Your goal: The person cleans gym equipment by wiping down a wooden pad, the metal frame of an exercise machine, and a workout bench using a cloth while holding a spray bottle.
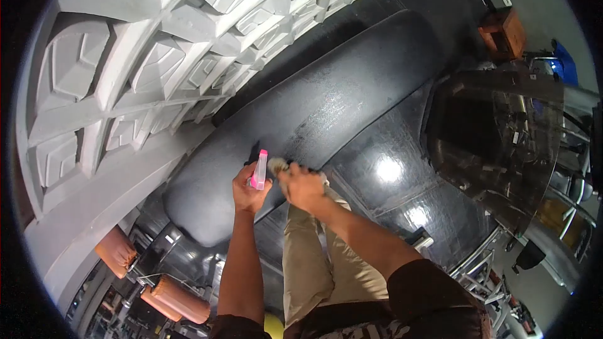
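Note:
My left hand (pixel 249 193) is closed around a spray bottle with a pink and white spray head (pixel 260 169); the bottle's body is mostly hidden by the hand. Just to its right, my right hand (pixel 303 188) grips a bunched, light-coloured cloth (pixel 277 166), whose edge shows past the fingers. Both hands are over the near side of a long black padded bench (pixel 245 132). A wet, shiny patch (pixel 333 113) spreads across the bench's middle, beyond the right hand.
A white wall with raised geometric panels (pixel 157 63) runs along the left. Orange-brown roller pads (pixel 179 298) stand at lower left. A dark machine panel (pixel 490 138) is on the right, with a wooden box (pixel 502 32) behind it. Black shiny flooring (pixel 402 182) lies between.

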